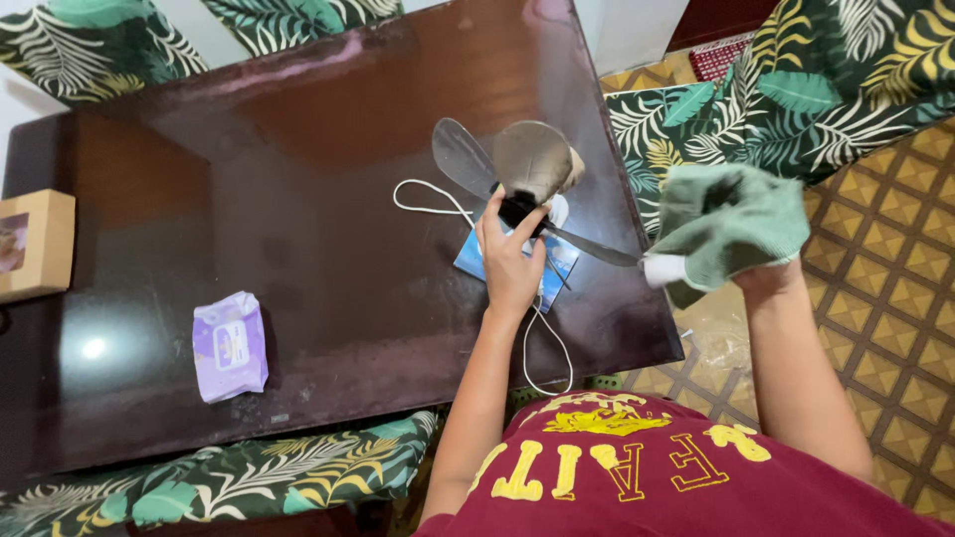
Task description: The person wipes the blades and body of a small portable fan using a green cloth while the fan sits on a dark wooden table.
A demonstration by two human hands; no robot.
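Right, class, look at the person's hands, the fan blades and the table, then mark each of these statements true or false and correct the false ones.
1. The left hand grips the black hub of the fan blade set. True.
2. The right hand holds a red sponge. False: it holds a green cloth against a blade tip.
3. A purple wipes packet lies on the dark wooden table. True.
4. The white cable hangs from the ceiling. False: it lies on the table by the fan.
5. The cardboard box sits at the table's right edge. False: the left edge.
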